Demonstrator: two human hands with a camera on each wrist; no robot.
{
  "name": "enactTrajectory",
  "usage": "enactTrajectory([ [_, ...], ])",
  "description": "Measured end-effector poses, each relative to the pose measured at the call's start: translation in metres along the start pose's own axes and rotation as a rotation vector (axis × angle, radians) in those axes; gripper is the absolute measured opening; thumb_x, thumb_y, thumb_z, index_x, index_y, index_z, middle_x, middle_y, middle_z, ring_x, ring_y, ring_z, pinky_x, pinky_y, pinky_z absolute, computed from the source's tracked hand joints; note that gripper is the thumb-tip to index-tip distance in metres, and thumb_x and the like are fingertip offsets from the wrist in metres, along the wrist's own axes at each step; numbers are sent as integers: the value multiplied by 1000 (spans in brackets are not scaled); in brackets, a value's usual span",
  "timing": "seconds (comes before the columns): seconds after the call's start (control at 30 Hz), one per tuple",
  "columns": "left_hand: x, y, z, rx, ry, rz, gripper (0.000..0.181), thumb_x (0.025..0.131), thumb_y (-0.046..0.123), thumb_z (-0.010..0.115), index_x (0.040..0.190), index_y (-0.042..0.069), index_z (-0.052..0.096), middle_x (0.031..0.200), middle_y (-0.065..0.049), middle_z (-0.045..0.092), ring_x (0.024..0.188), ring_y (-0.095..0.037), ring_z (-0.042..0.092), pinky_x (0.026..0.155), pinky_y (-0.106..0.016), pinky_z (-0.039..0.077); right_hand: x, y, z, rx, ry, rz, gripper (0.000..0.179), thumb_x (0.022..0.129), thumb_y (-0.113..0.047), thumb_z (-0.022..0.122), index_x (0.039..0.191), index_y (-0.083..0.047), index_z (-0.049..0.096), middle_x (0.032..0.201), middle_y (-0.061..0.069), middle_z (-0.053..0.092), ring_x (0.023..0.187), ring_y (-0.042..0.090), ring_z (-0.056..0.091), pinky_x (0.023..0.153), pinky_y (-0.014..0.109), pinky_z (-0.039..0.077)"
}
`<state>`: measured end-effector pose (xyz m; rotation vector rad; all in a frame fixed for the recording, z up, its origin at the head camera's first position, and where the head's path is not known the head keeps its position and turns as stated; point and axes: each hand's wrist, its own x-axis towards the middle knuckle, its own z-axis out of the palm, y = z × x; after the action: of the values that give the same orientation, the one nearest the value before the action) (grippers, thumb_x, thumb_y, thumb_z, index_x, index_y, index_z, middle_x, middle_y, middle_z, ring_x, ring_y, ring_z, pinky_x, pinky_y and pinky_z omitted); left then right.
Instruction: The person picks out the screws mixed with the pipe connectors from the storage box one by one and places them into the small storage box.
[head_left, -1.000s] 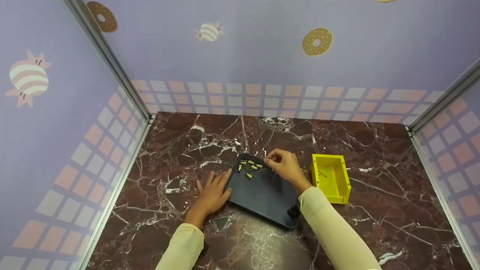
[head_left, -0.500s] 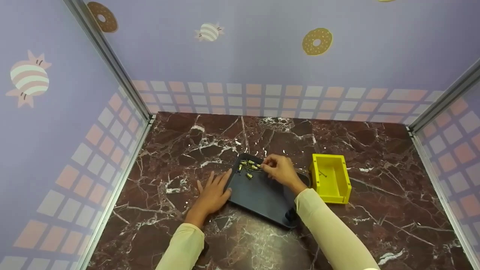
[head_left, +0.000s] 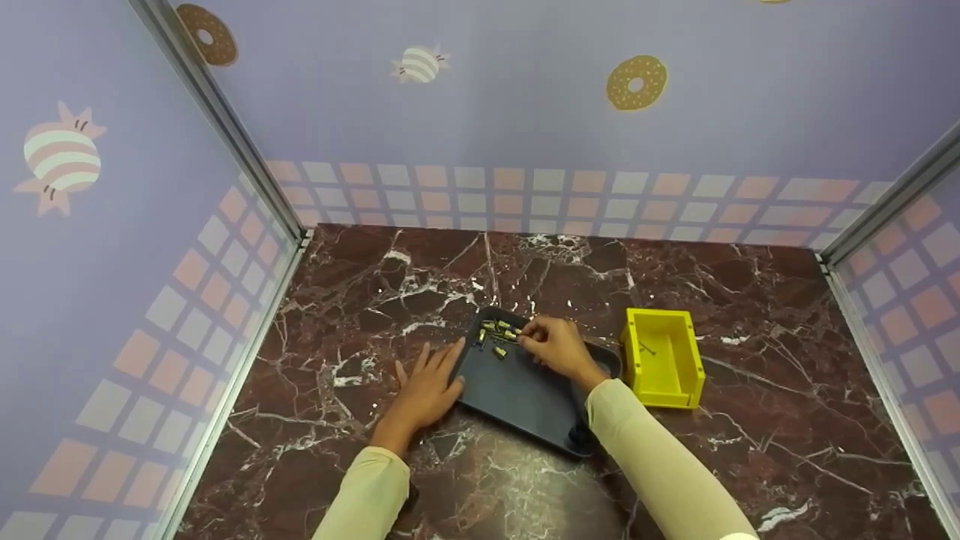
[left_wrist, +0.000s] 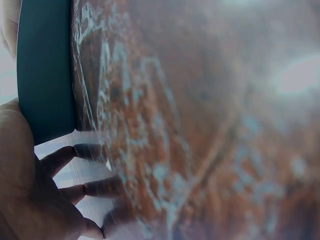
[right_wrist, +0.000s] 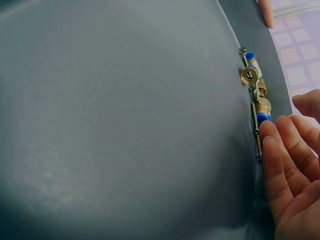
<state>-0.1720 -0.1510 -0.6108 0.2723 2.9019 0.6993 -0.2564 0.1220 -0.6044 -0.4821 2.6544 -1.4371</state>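
Observation:
A black tray (head_left: 517, 394) lies at an angle on the marbled table. In its far left corner is a small pile of brass fittings (head_left: 500, 352), some with blue ends in the right wrist view, among long thin screws (right_wrist: 259, 142). My left hand (head_left: 426, 386) rests beside the tray with spread fingers, touching its left edge. Over the tray, my right hand (head_left: 556, 345) reaches to the pile's right side. In the right wrist view its fingertips are beside a screw and a blue-ended fitting, thumb apart; nothing shows between them.
Right of the tray stands a yellow bin (head_left: 691, 397) with a few screws (head_left: 646, 349) inside. A dark round object (head_left: 579, 433) sits at the tray's near right corner, partly behind the sleeve. Patterned wall panels (head_left: 465, 112) enclose the table at the back and sides.
My right hand has moved from the tray's far edge slightly left and nearer, down to the pile. The left hand and the tray have stayed put.

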Motion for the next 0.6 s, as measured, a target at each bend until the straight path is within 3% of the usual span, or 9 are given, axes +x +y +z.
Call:
enactTrajectory([
  [0.6,2,-1,2,5,-20,-8,66,105,42,46,164,38,17,167,2,33,159,-39,10,113,-82,-4,-3,4,8,-29,-9,10,11,90,-17,77,99,-11,78,70,-2,72,51,8,62,48,25,51],
])
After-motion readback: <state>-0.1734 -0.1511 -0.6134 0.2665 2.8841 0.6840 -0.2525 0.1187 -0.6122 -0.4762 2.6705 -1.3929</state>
